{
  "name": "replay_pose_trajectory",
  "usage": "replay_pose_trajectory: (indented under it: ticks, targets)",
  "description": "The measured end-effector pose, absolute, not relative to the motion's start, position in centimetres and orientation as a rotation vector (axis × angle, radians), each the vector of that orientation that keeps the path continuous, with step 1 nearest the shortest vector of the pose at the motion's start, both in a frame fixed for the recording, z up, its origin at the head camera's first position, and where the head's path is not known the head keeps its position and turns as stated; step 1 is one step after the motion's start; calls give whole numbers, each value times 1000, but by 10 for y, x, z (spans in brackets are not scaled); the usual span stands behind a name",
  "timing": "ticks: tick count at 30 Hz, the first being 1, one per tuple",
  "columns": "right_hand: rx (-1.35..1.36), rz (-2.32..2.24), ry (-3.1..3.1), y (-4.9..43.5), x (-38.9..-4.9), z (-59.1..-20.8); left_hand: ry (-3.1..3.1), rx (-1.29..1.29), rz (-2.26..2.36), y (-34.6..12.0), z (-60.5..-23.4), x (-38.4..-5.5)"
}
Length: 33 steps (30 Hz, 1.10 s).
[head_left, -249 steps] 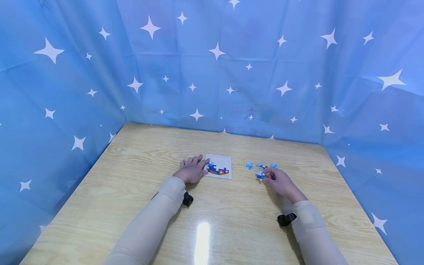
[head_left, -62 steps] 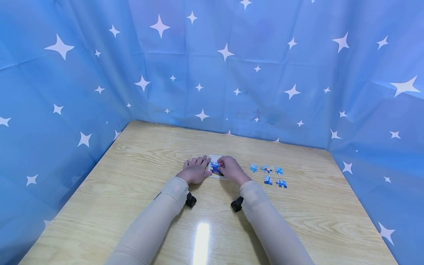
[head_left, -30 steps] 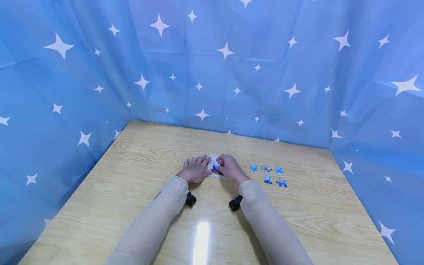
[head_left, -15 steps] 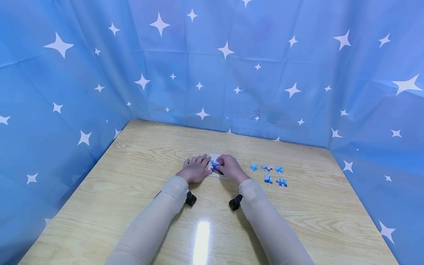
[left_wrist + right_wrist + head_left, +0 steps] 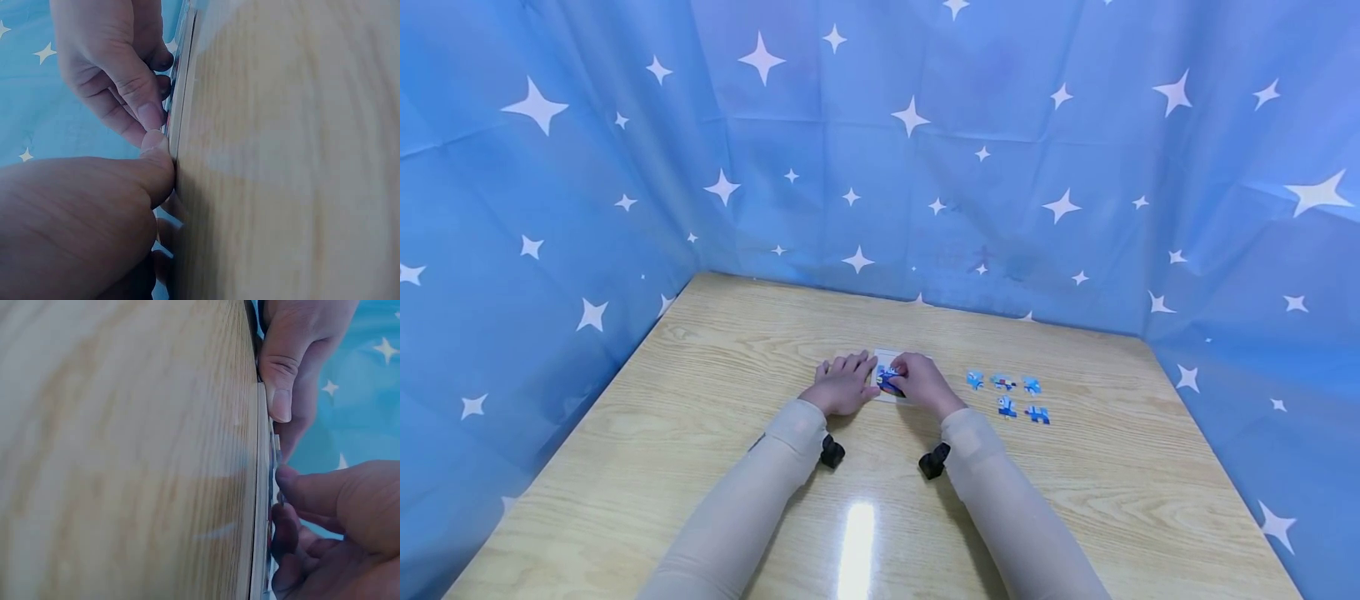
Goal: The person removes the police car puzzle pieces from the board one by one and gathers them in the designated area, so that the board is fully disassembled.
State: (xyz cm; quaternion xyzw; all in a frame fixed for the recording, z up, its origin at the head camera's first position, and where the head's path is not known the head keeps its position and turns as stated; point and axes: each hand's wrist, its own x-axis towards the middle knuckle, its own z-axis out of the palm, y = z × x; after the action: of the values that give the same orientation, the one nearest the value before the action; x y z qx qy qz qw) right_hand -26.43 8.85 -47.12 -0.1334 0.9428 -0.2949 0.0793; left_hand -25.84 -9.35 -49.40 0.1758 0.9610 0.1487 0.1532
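Observation:
A small white-rimmed jigsaw board (image 5: 887, 353) lies between my hands in the head view, partly hidden by them. My left hand (image 5: 841, 387) lies with spread fingers at its left side. In the left wrist view the left thumb (image 5: 156, 156) presses on the board's edge (image 5: 180, 119). Over the board, my right hand (image 5: 921, 383) pinches a small puzzle piece (image 5: 280, 497) between thumb and curled fingers. Blue pictured pieces (image 5: 886, 380) show on the board beside the right fingertips. How well the pinched piece is seated cannot be seen.
Several loose blue puzzle pieces (image 5: 1007, 407) lie in two rows on the wooden table (image 5: 1120, 467), right of the right hand. A blue curtain with white stars (image 5: 910, 117) stands behind the table and along its sides.
Since the oldest frame my right hand has moved left, from the loose pieces to the board. Over the last two seconds its fingers shift only slightly there. The left hand stays at the board's left side.

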Motion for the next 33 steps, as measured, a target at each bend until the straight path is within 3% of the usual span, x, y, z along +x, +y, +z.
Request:
replay_pose_trajectory:
  ticks: [33]
  targets:
    - [-327,-916,2834,108,-258,-469,2741,506,433,-94,-491,-256]
